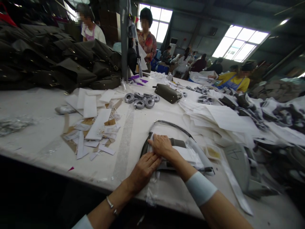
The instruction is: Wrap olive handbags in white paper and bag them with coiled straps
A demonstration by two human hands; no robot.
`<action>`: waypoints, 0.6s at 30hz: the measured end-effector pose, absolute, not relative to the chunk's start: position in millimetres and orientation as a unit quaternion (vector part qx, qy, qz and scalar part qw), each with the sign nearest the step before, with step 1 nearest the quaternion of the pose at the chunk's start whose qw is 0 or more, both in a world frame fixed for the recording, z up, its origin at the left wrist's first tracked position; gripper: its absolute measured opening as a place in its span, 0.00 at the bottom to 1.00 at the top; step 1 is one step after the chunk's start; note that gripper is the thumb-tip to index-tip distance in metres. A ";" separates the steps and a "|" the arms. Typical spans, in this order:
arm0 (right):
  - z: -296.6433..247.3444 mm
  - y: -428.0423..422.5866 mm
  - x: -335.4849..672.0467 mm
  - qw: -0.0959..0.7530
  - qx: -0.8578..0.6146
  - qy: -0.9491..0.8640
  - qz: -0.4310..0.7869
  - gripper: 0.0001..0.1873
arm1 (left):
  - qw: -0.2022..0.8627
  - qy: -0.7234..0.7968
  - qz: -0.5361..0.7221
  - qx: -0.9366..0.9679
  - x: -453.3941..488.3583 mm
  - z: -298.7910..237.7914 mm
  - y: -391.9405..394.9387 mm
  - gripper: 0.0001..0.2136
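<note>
An olive-grey handbag (pixel 177 143) with a dark curved handle (pixel 173 125) lies flat on the white table (pixel 38 108) in front of me, partly wrapped in white paper (pixel 189 156). My right hand (pixel 163 145) rests flat on the bag's left end, fingers stretched toward the left. My left hand (pixel 143 170) lies just below it, fingers pointing up-right and touching the bag's edge near a clear plastic bag (pixel 152 187). Neither hand grips anything that I can see.
White paper strips and cardboard scraps (pixel 94 127) lie to the left. Rolled grey straps (pixel 141 100) and another olive bag (pixel 168 93) sit further back. Stacked dark bags (pixel 59 60) fill the far left. White sheets (pixel 221 119) and dark parts cover the right. Several people work behind.
</note>
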State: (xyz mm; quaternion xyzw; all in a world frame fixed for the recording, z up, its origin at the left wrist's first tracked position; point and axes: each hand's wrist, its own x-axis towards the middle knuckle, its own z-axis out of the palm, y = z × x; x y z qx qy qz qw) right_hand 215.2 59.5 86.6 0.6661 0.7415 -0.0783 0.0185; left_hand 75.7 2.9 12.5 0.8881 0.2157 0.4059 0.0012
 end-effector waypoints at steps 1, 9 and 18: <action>88.3 66.3 216.2 0.017 0.668 0.739 -0.084 0.24 | 0.000 0.216 0.404 0.889 75.7 12.1 3.0 0.17; 128.5 50.9 282.7 -0.042 0.650 0.747 -0.135 0.27 | 0.001 0.214 0.391 0.895 73.7 14.3 2.9 0.16; 61.6 -44.7 346.2 -0.005 0.755 0.653 -0.054 0.31 | -0.005 0.216 0.388 0.896 74.5 12.3 3.7 0.17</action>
